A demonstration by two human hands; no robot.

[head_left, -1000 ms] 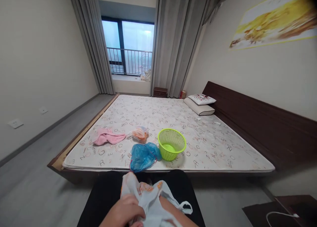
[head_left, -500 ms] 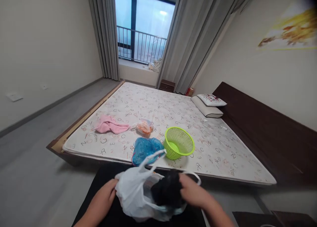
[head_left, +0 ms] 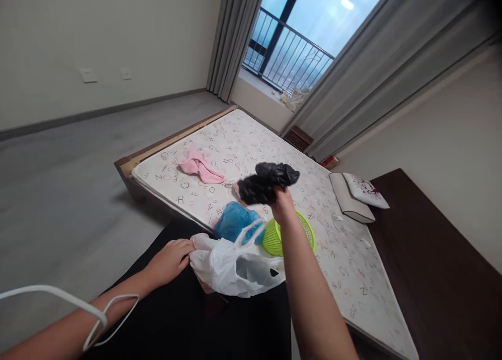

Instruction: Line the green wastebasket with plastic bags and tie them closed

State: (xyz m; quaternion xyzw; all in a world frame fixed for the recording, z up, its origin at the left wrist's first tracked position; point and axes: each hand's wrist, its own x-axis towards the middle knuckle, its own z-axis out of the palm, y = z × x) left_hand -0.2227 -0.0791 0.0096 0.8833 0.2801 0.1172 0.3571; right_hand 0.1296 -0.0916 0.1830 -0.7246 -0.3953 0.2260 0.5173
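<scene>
Black bundle [head_left: 266, 183] in right hand [head_left: 283, 202], mostly left of grip

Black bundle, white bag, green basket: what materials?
Black bundle: probably thin plastic film, from its glossy crinkles; blur leaves slick fabric possible.
White bag: likely soft plastic film, slightly shiny; creased, partly see-through, with loop handles.
Green basket: looks like rigid molded plastic; uniform bright color, regular perforations.

Stacked pillows [head_left: 356, 197] near brown headboard [head_left: 439, 266]
</scene>
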